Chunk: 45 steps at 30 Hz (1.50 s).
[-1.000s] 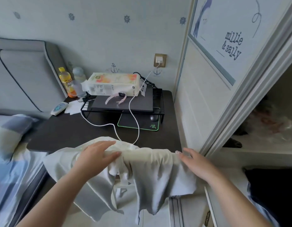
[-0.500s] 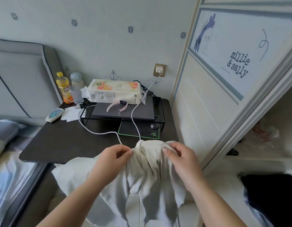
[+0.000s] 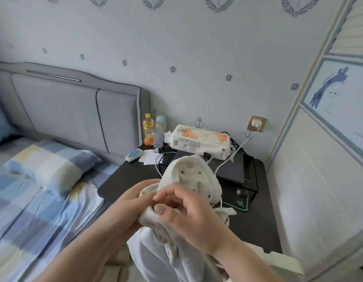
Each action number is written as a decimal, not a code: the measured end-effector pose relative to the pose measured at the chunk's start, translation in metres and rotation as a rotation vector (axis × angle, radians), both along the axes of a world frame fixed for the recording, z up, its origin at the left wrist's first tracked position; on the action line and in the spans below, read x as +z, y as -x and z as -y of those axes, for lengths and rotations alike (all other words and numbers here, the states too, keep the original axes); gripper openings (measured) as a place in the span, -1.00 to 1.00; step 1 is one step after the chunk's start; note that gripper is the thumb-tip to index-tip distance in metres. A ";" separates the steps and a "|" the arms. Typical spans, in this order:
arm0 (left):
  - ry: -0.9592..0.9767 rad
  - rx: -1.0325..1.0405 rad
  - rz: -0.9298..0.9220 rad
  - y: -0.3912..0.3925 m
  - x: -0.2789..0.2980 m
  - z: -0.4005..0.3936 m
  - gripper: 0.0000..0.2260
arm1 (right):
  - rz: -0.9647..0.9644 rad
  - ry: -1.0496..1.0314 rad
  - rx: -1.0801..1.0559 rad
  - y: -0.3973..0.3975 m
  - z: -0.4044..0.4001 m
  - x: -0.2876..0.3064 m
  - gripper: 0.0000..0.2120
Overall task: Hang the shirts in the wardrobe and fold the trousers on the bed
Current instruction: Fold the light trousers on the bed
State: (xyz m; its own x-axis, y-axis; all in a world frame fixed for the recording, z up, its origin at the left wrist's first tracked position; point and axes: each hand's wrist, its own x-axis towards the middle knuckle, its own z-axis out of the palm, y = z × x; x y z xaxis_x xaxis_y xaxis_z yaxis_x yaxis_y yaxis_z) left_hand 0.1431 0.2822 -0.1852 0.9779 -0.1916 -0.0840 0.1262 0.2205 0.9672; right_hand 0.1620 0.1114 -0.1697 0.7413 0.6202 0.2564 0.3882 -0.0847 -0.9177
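A cream-white garment [image 3: 188, 176] with small metal studs is bunched up in front of me, its loose cloth hanging down below my wrists. My left hand [image 3: 133, 202] grips the bunched fabric from the left. My right hand [image 3: 188, 218] pinches the same bunch from the right, thumb on top. Both hands touch each other over the cloth, above the near edge of the black bedside table [image 3: 123, 180]. The bed [image 3: 34, 210] with a checked blue sheet lies to the left. The wardrobe door [image 3: 319, 159] stands at the right.
On the table stand a wire rack with a laptop [image 3: 233, 169], a tissue pack [image 3: 199, 141], two bottles [image 3: 148, 129] and white charger cables [image 3: 233, 157]. A checked pillow [image 3: 52, 163] lies by the grey headboard [image 3: 74, 110].
The view has swung left and up, bringing the bed and headboard in. My hands have drawn together and gathered the garment from a spread width into a tight raised bunch.
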 end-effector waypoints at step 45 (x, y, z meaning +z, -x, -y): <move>-0.982 1.583 0.205 0.421 0.173 -0.352 -0.88 | 0.147 -0.027 0.977 0.257 -0.482 0.113 -0.76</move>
